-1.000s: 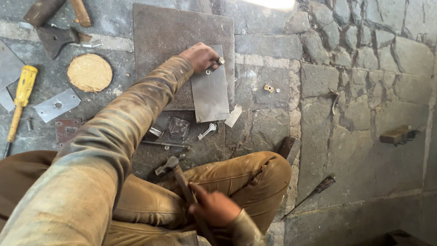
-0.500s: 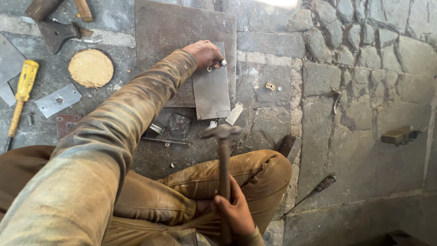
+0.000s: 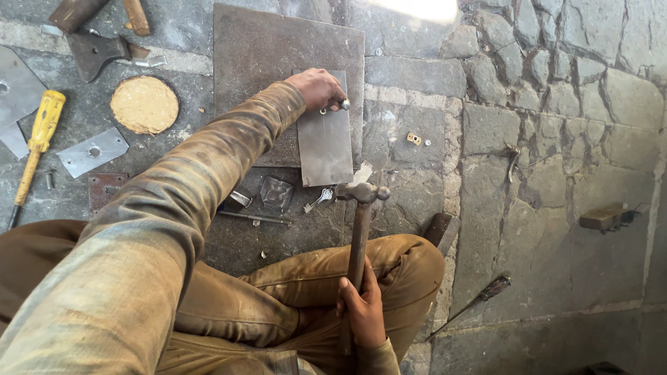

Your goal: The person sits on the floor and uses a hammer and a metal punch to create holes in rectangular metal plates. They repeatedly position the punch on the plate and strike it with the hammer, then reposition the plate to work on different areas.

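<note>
Now right hand [image 3: 363, 310] grips raised hammer [image 3: 361, 208]; left hand [image 3: 318, 89] pinches punch [image 3: 340, 105].

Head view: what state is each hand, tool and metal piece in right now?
Left hand: pinning a small punch on the sheet.
Right hand: gripping the hammer handle.
Hammer: raised, head clear of the sheet.
Metal sheet: flat on the dark plate.
Yellow screwdriver: lying untouched.

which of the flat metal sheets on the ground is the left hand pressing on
The upright rectangular grey sheet on the big dark plate, under the left hand. The other sheets lie untouched far left, by the yellow-handled screwdriver.
</note>
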